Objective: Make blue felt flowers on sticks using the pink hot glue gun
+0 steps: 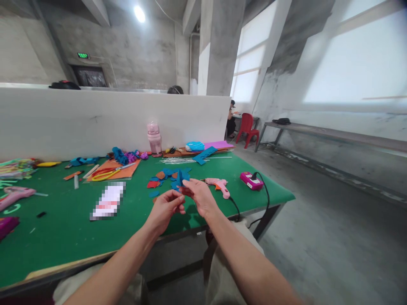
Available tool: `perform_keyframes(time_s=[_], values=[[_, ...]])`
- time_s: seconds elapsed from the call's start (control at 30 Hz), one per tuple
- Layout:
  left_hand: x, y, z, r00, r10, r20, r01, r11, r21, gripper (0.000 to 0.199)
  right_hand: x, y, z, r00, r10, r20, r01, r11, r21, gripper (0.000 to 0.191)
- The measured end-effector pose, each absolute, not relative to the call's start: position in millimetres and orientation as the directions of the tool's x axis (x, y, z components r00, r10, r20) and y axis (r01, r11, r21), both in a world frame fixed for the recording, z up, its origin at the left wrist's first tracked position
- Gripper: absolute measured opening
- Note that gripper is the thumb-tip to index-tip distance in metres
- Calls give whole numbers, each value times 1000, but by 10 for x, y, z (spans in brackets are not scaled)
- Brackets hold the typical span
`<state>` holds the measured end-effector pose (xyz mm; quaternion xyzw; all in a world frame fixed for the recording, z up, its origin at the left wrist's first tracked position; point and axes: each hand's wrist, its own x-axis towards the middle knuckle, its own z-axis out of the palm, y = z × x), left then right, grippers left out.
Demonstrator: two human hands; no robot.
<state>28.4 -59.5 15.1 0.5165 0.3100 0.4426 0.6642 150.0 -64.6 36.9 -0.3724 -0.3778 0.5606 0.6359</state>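
Observation:
My right hand (200,195) is closed, its thumb and fingers pinching a folded blue crepe-paper-like piece (179,177) that stands upright. Just left of it, my left hand (165,208) is closed in a pinch with its fingertips close to the right ones. What the left fingers hold, if anything, is too small to make out. Behind the hands lie several loose blue cut pieces (154,194) with some red and orange ones (153,184) among them. A pink glue gun (218,184) rests on the green table to the right of my right hand.
A magenta power box (251,181) with a black cable sits near the right table edge. Scissors (106,173) lie on orange sheets at left. A pink bottle (154,139) stands by the white partition (111,120). White sticks (178,160) and a blue strip (205,155) lie at the back.

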Motion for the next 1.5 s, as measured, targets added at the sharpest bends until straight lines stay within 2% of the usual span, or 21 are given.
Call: perform_keyframes(time_s=[0.17,0.47,0.57,0.73,0.87,1.1,1.3,1.4,1.5], values=[[278,-585,165,389,920,40,-286,80,955,18,1442,-669,318,43,982,182,-354,186,-917,18],[173,-484,220,380,925,6,-206,78,976,23,1484,-641,313,98,968,230,-338,250,-907,18],[82,-381,279,265,964,-1,-276,77,958,28,1492,-675,341,33,986,165,-386,165,-908,25],[-23,-323,395,351,936,-40,-397,187,899,41,1409,-718,260,-187,981,53,-395,-25,-918,31],[-67,-327,445,372,928,-3,-462,188,867,45,1350,-695,165,-214,977,24,-416,-69,-907,34],[-51,-301,365,338,941,22,-521,167,837,26,1370,-700,228,-182,983,11,-424,-69,-903,39],[-25,-320,369,329,942,63,-581,149,800,29,1393,-720,265,-177,984,-26,-413,-98,-905,40],[-32,-278,298,306,952,2,-561,179,808,25,1409,-711,261,-163,987,5,-443,-69,-894,37],[-17,-253,200,329,939,-104,-430,247,868,11,1425,-700,260,-151,988,38,-497,-43,-867,36]])
